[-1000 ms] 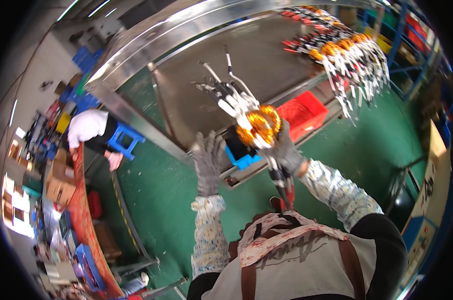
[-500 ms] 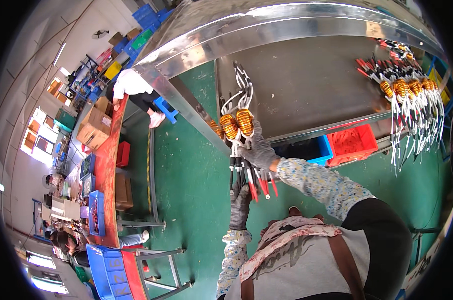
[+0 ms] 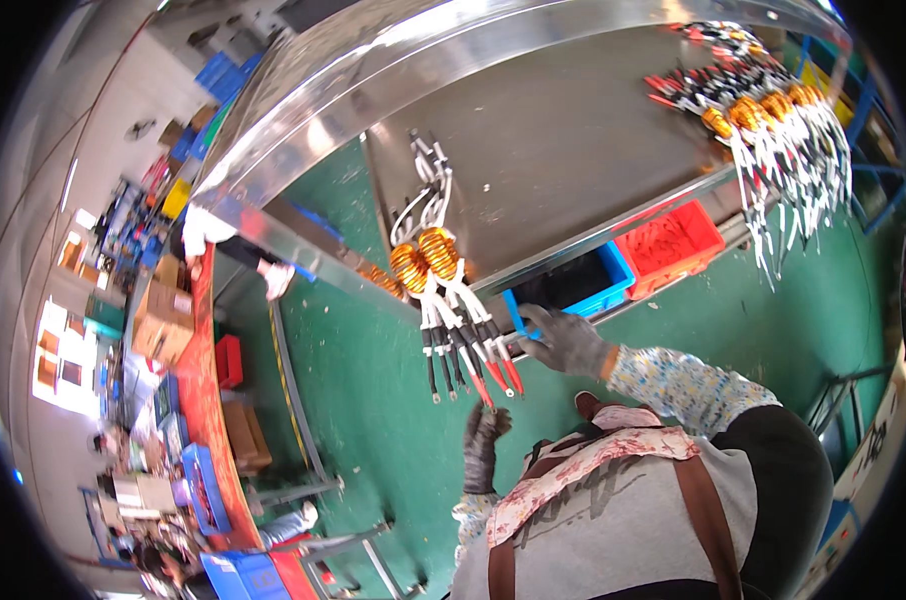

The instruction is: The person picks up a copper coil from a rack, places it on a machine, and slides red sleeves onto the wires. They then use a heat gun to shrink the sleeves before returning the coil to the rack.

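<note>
Two copper-wound toroid coils [image 3: 424,258] lie at the near left corner of the metal shelf. Their white leads, with black and red sleeved ends, hang over the edge, and more white leads stretch back across the shelf. Below the red-sleeved lead tips [image 3: 490,390] is my gloved left hand [image 3: 482,440], fingers pointing up and partly apart. It looks very near one red tip; contact cannot be made out. My gloved right hand [image 3: 568,342] hovers beside the blue bin [image 3: 575,298], right of the leads, its fingers apart and holding nothing.
A red bin [image 3: 670,250] hangs beside the blue one under the shelf edge. Many similar coils [image 3: 763,110] with leads are heaped at the shelf's right end. A metal frame post [image 3: 303,240] stands at left. Beyond it is a red-edged workbench [image 3: 205,370] with boxes and people.
My right hand has left the coils and moved right, toward the blue bin. My left hand has dropped below the lead ends. The leads now hang fanned out, and the view has shifted.
</note>
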`<action>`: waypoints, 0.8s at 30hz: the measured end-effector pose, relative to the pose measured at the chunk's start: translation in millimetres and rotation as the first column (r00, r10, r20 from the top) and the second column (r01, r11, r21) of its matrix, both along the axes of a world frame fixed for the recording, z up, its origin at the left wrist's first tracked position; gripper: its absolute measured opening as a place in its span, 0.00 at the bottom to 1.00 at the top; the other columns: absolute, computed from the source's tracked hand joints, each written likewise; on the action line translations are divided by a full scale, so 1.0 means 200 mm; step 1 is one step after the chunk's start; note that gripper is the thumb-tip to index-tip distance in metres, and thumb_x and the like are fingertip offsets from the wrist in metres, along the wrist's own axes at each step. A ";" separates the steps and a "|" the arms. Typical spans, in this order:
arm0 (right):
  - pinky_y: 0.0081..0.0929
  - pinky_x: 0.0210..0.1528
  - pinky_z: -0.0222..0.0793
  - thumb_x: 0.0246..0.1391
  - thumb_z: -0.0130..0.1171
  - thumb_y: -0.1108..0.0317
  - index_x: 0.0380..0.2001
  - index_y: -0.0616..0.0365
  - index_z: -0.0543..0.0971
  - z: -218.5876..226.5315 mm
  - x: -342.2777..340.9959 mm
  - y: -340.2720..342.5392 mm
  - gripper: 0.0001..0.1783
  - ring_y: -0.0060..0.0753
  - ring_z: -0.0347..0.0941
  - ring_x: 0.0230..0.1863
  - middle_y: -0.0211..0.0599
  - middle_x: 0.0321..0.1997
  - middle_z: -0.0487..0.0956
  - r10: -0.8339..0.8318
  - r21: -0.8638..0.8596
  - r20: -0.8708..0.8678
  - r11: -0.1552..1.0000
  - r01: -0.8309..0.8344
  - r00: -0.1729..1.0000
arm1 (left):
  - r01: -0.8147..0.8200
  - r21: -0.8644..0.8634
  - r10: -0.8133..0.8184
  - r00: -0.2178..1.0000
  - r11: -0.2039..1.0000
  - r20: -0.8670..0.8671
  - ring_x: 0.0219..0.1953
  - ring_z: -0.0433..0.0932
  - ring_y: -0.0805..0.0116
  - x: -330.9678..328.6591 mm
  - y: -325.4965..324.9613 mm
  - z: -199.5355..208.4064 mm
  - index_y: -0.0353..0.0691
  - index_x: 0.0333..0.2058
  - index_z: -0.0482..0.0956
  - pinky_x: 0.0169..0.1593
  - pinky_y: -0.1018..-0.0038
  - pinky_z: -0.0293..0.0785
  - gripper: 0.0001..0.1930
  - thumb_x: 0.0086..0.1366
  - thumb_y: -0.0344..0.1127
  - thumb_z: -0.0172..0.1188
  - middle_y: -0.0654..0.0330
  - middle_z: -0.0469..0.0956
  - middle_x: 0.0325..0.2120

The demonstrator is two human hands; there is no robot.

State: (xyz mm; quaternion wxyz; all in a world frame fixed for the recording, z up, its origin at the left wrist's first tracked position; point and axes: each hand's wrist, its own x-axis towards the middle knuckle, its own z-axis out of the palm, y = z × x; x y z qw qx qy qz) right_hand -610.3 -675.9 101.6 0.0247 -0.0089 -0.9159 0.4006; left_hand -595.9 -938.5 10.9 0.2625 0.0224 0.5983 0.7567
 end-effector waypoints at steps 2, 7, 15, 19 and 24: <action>0.42 0.50 0.65 0.54 0.48 0.55 0.52 0.58 0.64 -0.16 0.21 0.04 0.25 0.52 0.72 0.45 0.50 0.40 0.76 -0.155 0.166 0.137 0.977 0.132 0.978 | 0.109 0.048 -0.115 0.985 0.993 0.129 0.36 0.75 0.71 0.07 0.01 -0.18 0.35 0.59 0.57 0.41 0.74 0.74 0.30 0.63 0.41 0.56 0.57 0.76 0.36; 0.43 0.43 0.70 0.50 0.52 0.56 0.48 0.54 0.72 -0.48 0.70 0.07 0.22 0.47 0.75 0.42 0.42 0.39 0.79 -0.071 0.323 0.672 0.924 -0.205 0.738 | 0.468 0.083 -0.458 0.787 0.880 0.414 0.34 0.73 0.72 0.19 0.22 -0.36 0.35 0.56 0.60 0.41 0.77 0.72 0.25 0.64 0.37 0.55 0.57 0.75 0.35; 0.39 0.41 0.72 0.45 0.55 0.62 0.39 0.54 0.77 -0.62 1.51 -0.14 0.17 0.45 0.76 0.39 0.41 0.36 0.80 -0.453 0.306 0.586 0.892 0.333 0.672 | 0.957 -0.138 -0.966 0.255 0.257 -0.031 0.38 0.73 0.72 0.14 0.90 -0.45 0.39 0.56 0.64 0.43 0.75 0.71 0.22 0.64 0.34 0.53 0.58 0.74 0.39; 0.40 0.40 0.73 0.41 0.57 0.68 0.40 0.55 0.75 -0.51 1.80 -0.26 0.18 0.46 0.76 0.39 0.40 0.33 0.79 -0.714 0.372 0.459 0.695 0.615 0.530 | 0.998 0.019 -0.971 0.046 0.052 0.236 0.36 0.74 0.73 0.11 1.33 -0.73 0.39 0.58 0.60 0.41 0.77 0.74 0.23 0.64 0.30 0.50 0.56 0.74 0.39; 0.41 0.40 0.73 0.42 0.58 0.66 0.41 0.55 0.75 -0.48 2.29 -0.44 0.19 0.47 0.76 0.39 0.42 0.32 0.79 -0.817 0.289 0.503 0.466 0.836 0.282 | 0.984 -0.046 -0.980 -0.164 -0.170 0.110 0.36 0.75 0.72 1.00 1.48 -0.21 0.37 0.57 0.60 0.40 0.77 0.75 0.22 0.65 0.29 0.50 0.54 0.74 0.37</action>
